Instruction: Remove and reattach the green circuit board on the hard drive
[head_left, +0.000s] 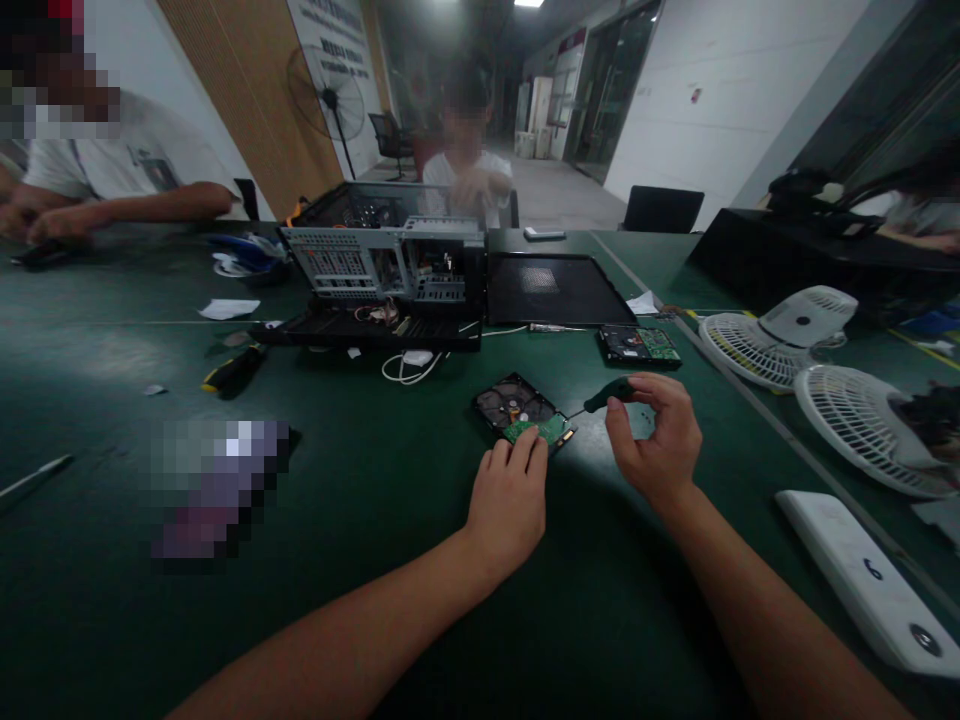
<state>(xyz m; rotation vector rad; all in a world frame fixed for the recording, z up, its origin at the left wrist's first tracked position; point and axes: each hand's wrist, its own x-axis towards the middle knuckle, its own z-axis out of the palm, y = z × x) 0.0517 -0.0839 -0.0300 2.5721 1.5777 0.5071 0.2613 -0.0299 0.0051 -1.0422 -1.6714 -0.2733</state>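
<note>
A hard drive [504, 400] lies on the green table with its green circuit board [553, 428] facing up. My left hand [511, 495] steadies it, fingertips pressed on the board's near edge; the thumb is hidden. In my right hand [660, 435] is a screwdriver [609, 394] with a dark green handle, pinched between thumb and fingers. Its thin shaft slants down to the left, and the tip meets the board's right side; whether it sits in a screw is too small to tell. A second hard drive [639, 346] lies farther back on the right.
An opened computer case [382, 262] stands at the back beside a black side panel [559, 290]. A yellow-black screwdriver [234, 372] and a blurred-out flat object [225, 490] lie left. Fan parts [754, 345] and a white cover [862, 575] lie right. Co-workers [469, 165] sit around the table.
</note>
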